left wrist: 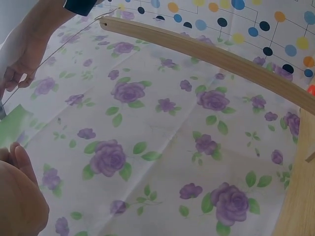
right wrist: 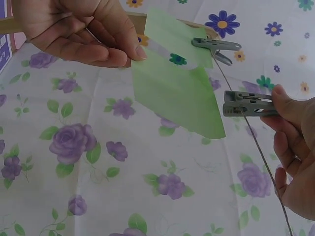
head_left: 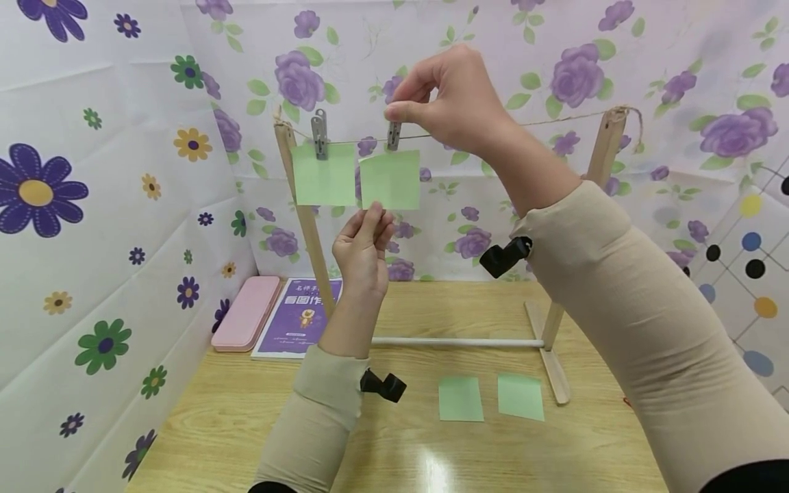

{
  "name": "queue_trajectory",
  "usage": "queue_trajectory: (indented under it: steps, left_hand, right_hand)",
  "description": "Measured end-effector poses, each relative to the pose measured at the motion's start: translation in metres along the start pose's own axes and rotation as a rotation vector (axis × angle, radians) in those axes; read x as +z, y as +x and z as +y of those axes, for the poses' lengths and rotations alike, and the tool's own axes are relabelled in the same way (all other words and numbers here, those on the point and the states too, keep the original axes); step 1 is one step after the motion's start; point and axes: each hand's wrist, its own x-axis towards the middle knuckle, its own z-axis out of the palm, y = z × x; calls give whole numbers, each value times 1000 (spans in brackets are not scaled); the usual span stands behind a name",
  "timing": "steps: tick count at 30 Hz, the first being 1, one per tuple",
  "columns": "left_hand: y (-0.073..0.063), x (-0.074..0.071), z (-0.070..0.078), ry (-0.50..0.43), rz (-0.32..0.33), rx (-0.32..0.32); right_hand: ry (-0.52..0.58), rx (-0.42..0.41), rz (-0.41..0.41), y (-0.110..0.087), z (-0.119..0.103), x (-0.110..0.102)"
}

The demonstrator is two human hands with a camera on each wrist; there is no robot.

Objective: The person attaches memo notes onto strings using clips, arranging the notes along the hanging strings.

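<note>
My left hand pinches the bottom edge of a green paper note and holds it upright just below the string. Above it, my right hand grips a grey clothespin between thumb and fingers, right at the string. Seen from the right wrist, this clothespin lies across the string, with a small gap between it and the note. To the left, a second green note hangs from the string by another grey clothespin.
Wooden posts with a white crossbar carry the string. Two more green notes lie on the wooden table. At the back left are a pink case and a purple book. Flowered cloth covers the wall behind.
</note>
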Motion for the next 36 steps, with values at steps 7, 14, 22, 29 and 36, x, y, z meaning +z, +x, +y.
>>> queue_trajectory:
  steps: [7,14,22,29,36]
  left_hand:
    - [0,3,3,-22,6,-6]
    - [-1,4,6,-17,1,4]
    - [0,4,7,-12,2,10]
    - [1,4,7,-13,-8,16]
    - [1,3,8,-15,-16,30]
  right_hand:
    - [-10,-3,-35,2,-3,2]
    - [6,-10,-54,4,-4,5]
    - [6,29,-93,4,-3,6]
    - [20,42,-127,4,-4,8]
    - [0,55,-165,2,-4,6]
